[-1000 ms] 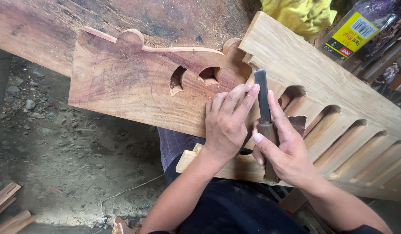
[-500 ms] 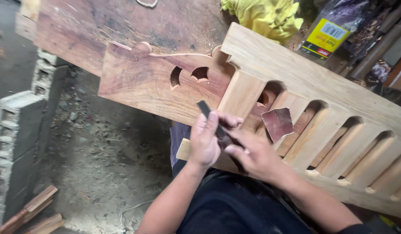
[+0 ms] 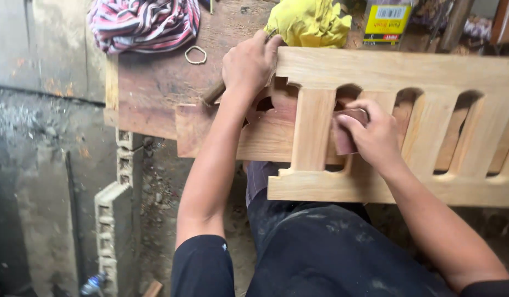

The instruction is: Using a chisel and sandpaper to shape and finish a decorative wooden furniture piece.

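Note:
A pale carved wooden panel (image 3: 408, 71) with several arched openings lies across a reddish scroll-cut board (image 3: 210, 132) on a worn workbench (image 3: 155, 82). My left hand (image 3: 249, 63) rests at the panel's upper left corner, closed around a wooden-handled chisel (image 3: 213, 94) whose handle sticks out down-left. My right hand (image 3: 372, 135) presses a small reddish wood piece (image 3: 342, 140) against the panel, inside one opening. The chisel's blade is hidden by my fingers.
A yellow rag (image 3: 309, 22), a yellow box (image 3: 385, 22), a striped cloth (image 3: 144, 22) and a small ring (image 3: 195, 54) lie on the bench behind. Concrete blocks (image 3: 114, 220) stand on the dirt floor at left. My dark-clothed lap sits below the panel.
The view has swung right and forward. My left hand has carried the chisel up to the panel's upper left corner, and my right hand has moved onto the small reddish piece.

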